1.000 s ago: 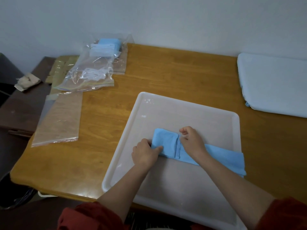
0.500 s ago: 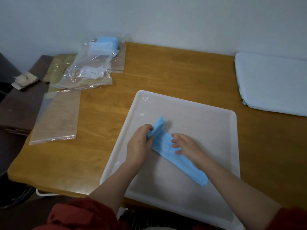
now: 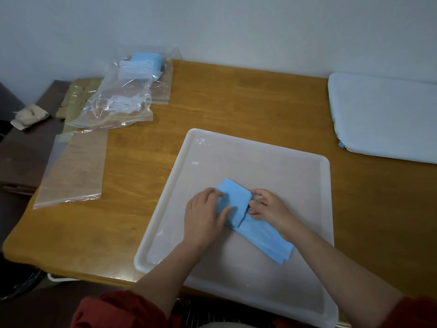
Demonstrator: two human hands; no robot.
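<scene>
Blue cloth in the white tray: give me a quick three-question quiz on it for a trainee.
1. True or false: the blue cloth lies outside the white tray.
2. Where is the clear bag with the blue pack? A: far left on the table. B: inside the tray. C: on the floor.
3. How many hands touch the cloth?
Key: false; A; two, left hand and right hand.

The person wears a dark red top. Its left sleeve (image 3: 118,308) bunches in soft folds; the right sleeve (image 3: 416,313) shows at the near right corner. Forearms, left hand (image 3: 203,216) and right hand (image 3: 269,209) are bare.
</scene>
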